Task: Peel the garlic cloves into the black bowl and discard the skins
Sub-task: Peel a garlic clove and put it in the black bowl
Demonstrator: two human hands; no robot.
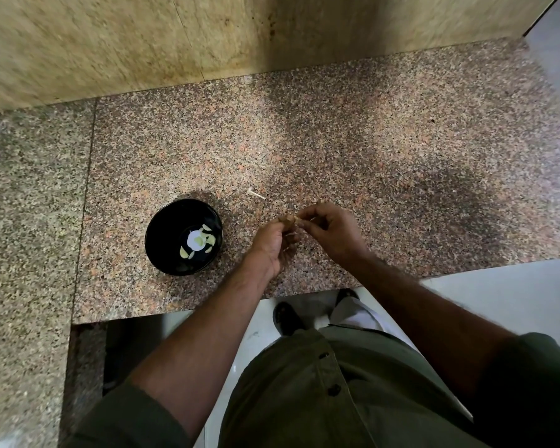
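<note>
No writing can be read. Right of the black bowl on the speckled granite counter, both the left hand and the right hand pinch one garlic clove.

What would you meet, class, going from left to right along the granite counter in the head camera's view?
Black bowl holding peeled garlic cloves → small pale stem scrap → left hand → garlic clove pinched between both hands → right hand.
</note>
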